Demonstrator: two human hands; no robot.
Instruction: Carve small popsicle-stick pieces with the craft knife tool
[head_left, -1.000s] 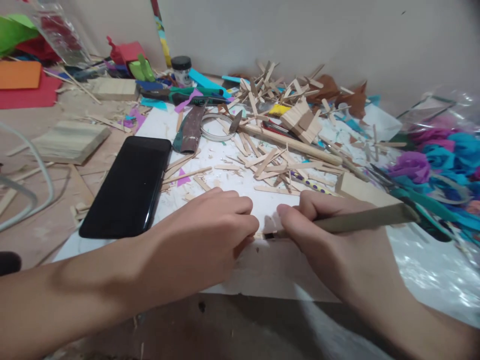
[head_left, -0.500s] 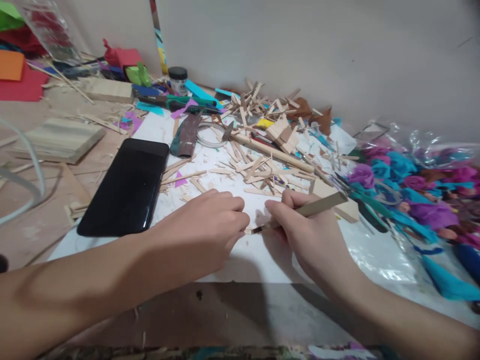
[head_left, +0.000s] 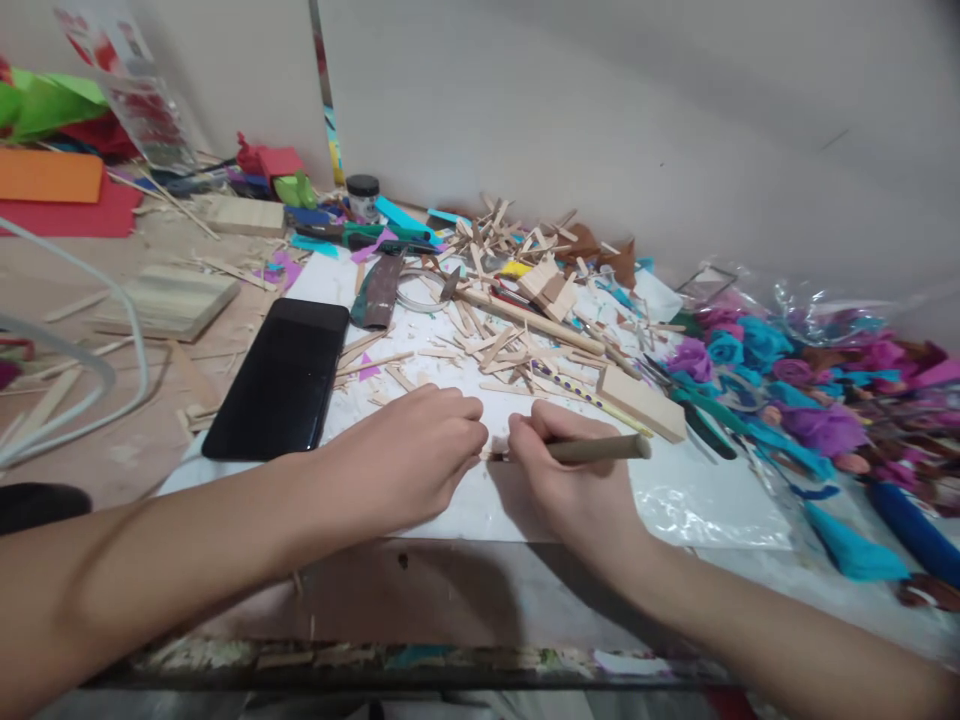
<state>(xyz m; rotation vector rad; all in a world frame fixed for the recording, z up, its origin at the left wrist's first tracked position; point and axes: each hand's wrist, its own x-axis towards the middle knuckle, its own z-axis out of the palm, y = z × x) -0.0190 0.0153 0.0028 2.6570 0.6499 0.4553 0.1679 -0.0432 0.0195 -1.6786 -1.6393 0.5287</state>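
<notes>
My left hand (head_left: 424, 450) is closed in a pinch over the white sheet (head_left: 442, 525). At its fingertips a small pale wooden piece (head_left: 489, 457) pokes out; most of it is hidden by the fingers. Pen-like, my right hand (head_left: 574, 480) grips a wooden-handled carving tool (head_left: 607, 448). The handle points out to the right, while its dark narrow tip meets or nearly meets the wooden piece. Only a small gap separates the two hands. To the left of them a black phone (head_left: 281, 380) lies face up.
Wood slivers (head_left: 487, 345) litter the sheet behind my hands, beside a tape roll (head_left: 421, 290) and a wooden block (head_left: 641, 402). Green-handled pliers (head_left: 705, 425) and crepe paper flowers (head_left: 757, 345) lie to the right. A white cable (head_left: 142, 350) loops at left.
The view has shifted, so the table's front edge shows more. The carving tool's handle has turned to lie flatter, and my right hand sits closer to the left.
</notes>
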